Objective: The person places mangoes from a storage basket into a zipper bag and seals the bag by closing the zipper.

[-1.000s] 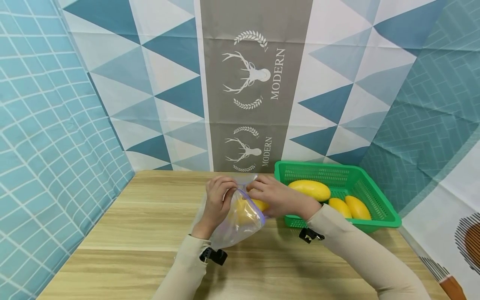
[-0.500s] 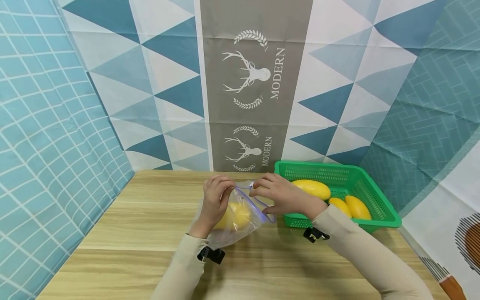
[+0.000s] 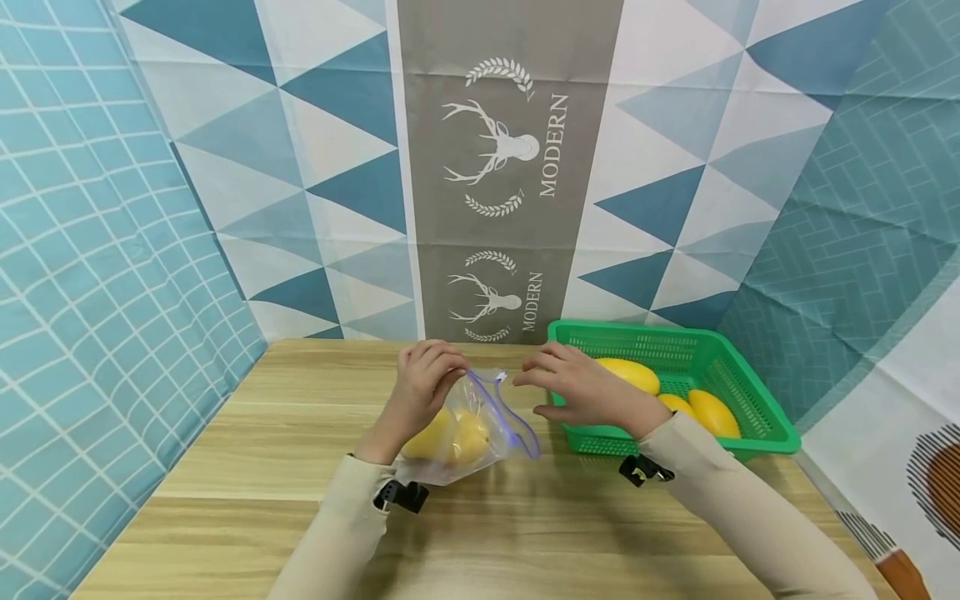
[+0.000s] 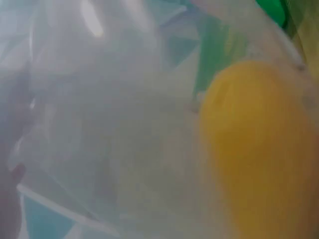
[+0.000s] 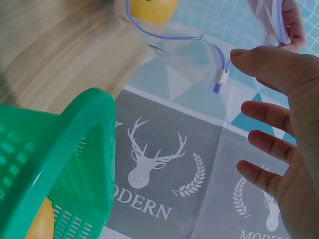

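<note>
My left hand (image 3: 420, 387) pinches the top corner of a clear zip bag (image 3: 491, 396) with a purple seal. Two yellow mangoes (image 3: 471, 435) show inside it, and the mouth gapes toward the right. A mango (image 4: 259, 149) fills much of the blurred left wrist view behind the plastic. My right hand (image 3: 581, 387) hovers to the right of the bag, fingers spread and holding nothing. In the right wrist view a white and blue slider (image 5: 220, 81) sits on the seal, near the thumb of the right hand (image 5: 294, 109).
A green plastic basket (image 3: 757, 404) stands at the back right of the wooden table (image 3: 525, 533), partly behind my right hand. Several mangoes (image 3: 712, 414) lie in it. A patterned cloth wall (image 3: 510, 217) rises behind the table's far edge.
My right hand has let go of the bag's mouth and drawn back to the right. The left hand has shifted slightly left with the bag, whose mouth now shows wider.
</note>
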`<state>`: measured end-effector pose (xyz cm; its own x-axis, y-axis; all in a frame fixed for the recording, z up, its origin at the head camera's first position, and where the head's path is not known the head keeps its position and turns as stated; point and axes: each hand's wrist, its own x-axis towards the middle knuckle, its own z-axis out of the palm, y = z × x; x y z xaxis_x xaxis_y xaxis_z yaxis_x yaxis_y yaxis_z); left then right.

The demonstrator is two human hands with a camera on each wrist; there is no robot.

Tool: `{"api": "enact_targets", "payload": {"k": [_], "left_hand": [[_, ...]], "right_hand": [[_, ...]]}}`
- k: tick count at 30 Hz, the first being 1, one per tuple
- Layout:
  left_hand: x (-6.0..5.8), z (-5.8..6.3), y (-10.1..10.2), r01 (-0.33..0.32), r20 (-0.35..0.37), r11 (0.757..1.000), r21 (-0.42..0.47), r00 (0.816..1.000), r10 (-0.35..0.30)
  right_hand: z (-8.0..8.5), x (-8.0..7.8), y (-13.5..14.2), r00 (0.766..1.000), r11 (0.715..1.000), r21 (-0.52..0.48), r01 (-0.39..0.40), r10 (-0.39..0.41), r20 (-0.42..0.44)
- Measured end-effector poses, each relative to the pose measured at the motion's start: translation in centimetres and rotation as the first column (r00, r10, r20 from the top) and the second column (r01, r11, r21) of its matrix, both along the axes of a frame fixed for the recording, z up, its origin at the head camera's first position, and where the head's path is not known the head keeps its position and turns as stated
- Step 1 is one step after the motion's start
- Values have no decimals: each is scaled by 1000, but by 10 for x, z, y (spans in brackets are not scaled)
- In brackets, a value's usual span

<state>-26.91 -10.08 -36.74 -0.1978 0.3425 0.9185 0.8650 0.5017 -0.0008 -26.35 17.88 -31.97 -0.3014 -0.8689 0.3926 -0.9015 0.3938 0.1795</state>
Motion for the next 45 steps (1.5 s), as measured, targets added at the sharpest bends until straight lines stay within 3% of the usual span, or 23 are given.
{"api": "enact_targets", "payload": {"k": [9, 16, 22, 27, 33, 45], "left_hand": [[5, 4, -7, -85, 20, 986, -141, 996, 89], [7, 5, -10, -111, 53, 983, -146, 991, 120], [6, 5, -12, -47, 113, 996, -81, 992, 56], [6, 8, -13, 0, 135, 1000, -29, 991, 4], [6, 12, -11, 17, 131, 1000, 6, 991, -18], [7, 20, -6, 80, 98, 984, 159, 991, -96]], "right_hand": [[-3, -1, 4, 1000, 1000, -14, 6, -6, 0], [-4, -2, 10, 1000, 1000, -21, 16, -16, -23], [-2, -2, 19, 998, 998, -29, 51, -52, -33], [2, -4, 30, 996, 995, -45, 88, -87, 11], [3, -10, 46, 989, 988, -63, 143, -140, 46], [5, -23, 75, 979, 975, -83, 205, -203, 29]]}}
